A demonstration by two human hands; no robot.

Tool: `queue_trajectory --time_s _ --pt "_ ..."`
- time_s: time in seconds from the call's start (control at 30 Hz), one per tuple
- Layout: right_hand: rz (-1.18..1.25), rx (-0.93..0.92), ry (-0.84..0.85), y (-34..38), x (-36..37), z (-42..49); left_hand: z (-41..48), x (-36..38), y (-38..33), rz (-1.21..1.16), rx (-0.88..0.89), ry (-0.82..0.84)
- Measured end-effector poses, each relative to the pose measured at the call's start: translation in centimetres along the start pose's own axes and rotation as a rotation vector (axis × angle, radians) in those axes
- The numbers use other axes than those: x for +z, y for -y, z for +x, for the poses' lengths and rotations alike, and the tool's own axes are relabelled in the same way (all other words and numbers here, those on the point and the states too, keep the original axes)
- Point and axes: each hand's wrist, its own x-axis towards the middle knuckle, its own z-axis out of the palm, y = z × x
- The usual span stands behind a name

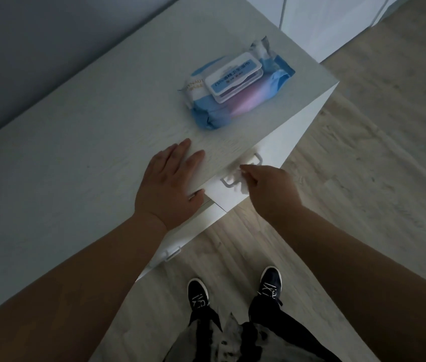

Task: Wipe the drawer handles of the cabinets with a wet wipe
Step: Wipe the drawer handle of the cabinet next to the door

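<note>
Drawer handle (257,158) on the top drawer is the one being worked on. The right hand (272,189) pinches a scrunched wet wipe (236,176) right against it, fingers curled on the wipe. The left hand (170,184) lies flat on the cabinet top (76,152) near the front edge, fingers straight, holding nothing. The pack of wipes (235,84) sits further back on top. Progress-wise I'd guess there's plenty left: another handle (172,254) shows lower down, and I can't tell if it's been cleaned.
</note>
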Motion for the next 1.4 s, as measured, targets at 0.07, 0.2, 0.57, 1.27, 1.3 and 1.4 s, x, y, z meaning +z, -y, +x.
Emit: queue_trajectory --time_s 0.07,0.2,0.57,1.27,1.3,1.4 --pt "0.008 0.067 -0.076 -0.6 0.0 -0.3 0.0 -0.1 -0.1 0.007 0.004 -0.013" --pt "0.05 0.001 0.03 1.7 2.2 -1.4 -0.1 0.0 -0.1 0.013 -0.005 0.01" --pt "0.478 0.271 -0.128 6.1 8.3 -7.2 -0.2 -0.1 0.0 0.048 0.011 0.092" --pt "0.453 0.59 -0.374 9.2 5.7 -17.2 -7.5 -2.3 0.0 -0.162 0.149 0.245" --pt "0.427 0.592 -0.37 9.4 5.7 -17.8 -9.1 -2.4 0.3 -0.187 0.178 0.233" --pt "0.339 0.567 -0.308 9.8 6.1 -19.1 -13.7 -1.8 1.8 -0.209 0.247 0.156"
